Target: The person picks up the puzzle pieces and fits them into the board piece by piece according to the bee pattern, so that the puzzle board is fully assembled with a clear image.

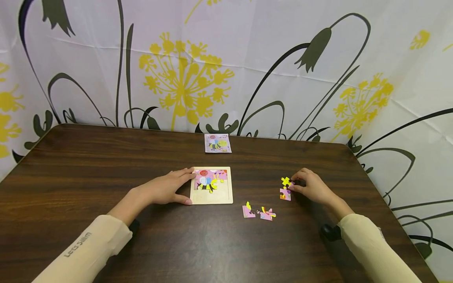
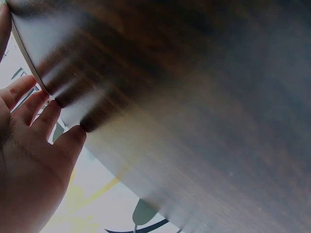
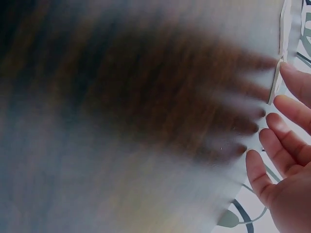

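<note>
A wooden puzzle tray (image 1: 226,198) holds a partly built bee picture on the dark table (image 1: 88,177). My left hand (image 1: 184,186) lies on the tray's left edge with straight fingers, thumb at the front corner; the left wrist view shows this hand (image 2: 29,116) against the tray edge (image 2: 26,53). My right hand (image 1: 293,184) pinches a yellow puzzle piece (image 1: 285,181) just above a pink piece (image 1: 285,194). In the blurred right wrist view the fingers (image 3: 282,131) touch the table beside a piece's pale edge (image 3: 275,82).
Two loose pink pieces (image 1: 249,211) (image 1: 267,214) lie in front of the tray, to its right. A small picture card (image 1: 217,143) sits near the table's far edge. A flower-print curtain (image 1: 184,78) hangs behind the table.
</note>
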`<state>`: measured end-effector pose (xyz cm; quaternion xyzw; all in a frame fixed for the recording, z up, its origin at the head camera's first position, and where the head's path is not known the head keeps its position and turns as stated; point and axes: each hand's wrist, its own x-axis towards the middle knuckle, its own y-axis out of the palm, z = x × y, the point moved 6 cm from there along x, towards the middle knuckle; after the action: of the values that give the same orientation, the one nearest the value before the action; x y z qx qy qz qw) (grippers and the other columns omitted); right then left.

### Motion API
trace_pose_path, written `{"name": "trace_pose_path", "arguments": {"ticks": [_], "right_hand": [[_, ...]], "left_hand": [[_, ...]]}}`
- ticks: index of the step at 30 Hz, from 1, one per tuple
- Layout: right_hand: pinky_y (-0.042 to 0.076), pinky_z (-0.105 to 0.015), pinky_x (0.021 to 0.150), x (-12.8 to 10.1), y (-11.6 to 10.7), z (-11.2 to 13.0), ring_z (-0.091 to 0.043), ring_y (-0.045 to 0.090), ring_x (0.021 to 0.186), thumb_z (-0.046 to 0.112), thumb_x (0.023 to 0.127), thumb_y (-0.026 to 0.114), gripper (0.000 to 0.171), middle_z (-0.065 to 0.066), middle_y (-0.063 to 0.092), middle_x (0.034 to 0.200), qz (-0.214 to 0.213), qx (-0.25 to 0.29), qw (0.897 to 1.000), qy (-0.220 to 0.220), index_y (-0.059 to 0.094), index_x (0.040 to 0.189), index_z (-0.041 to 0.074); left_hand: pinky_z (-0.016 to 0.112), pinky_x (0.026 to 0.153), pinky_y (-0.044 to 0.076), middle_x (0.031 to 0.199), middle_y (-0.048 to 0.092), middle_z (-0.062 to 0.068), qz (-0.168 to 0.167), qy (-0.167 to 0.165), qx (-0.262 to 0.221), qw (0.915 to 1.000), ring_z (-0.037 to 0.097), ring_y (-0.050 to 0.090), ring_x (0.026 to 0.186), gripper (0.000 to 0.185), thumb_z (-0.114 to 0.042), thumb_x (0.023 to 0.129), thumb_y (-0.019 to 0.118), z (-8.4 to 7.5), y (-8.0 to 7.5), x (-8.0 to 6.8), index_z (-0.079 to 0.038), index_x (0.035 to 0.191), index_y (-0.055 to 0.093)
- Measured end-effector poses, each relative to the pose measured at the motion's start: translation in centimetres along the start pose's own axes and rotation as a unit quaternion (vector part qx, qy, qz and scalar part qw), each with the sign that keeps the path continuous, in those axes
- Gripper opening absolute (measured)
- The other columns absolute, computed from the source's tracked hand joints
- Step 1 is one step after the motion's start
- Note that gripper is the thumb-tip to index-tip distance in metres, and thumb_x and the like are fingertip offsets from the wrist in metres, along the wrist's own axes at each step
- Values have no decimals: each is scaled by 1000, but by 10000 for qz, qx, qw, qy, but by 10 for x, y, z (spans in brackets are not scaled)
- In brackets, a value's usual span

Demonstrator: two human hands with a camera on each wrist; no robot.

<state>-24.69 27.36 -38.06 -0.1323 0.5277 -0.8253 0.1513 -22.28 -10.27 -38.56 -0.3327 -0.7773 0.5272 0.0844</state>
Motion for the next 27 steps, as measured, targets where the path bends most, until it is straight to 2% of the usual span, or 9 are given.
{"name": "trace_pose_path", "arguments": {"ticks": [7,16,27], "right_hand": [[44,-45,77,0,0,-1,-27,55,88,11,79,71,19,-8,57,94,-86,5,9999,-117,66,94,1],[43,-49,81,-1,-1,-5,-32,54,94,14,78,74,27,-13,56,98,-115,103,9998,104,64,97,-2],[42,-47,79,-1,1,-4,-30,52,90,12,78,73,16,-11,54,95,-145,65,9999,14,63,87,4]], "left_hand": [[58,101,22,147,21,21,25,-33,-63,10000,43,20,131,84,-45,78,66,0,-2,0,-2,141,31],[57,101,22,147,21,21,0,-4,-64,10000,42,20,132,83,-44,79,67,-2,-3,-1,-1,140,32],[58,100,24,147,21,20,20,-30,-34,10000,45,21,130,83,-46,79,66,-1,-2,-1,-3,141,32]]}}
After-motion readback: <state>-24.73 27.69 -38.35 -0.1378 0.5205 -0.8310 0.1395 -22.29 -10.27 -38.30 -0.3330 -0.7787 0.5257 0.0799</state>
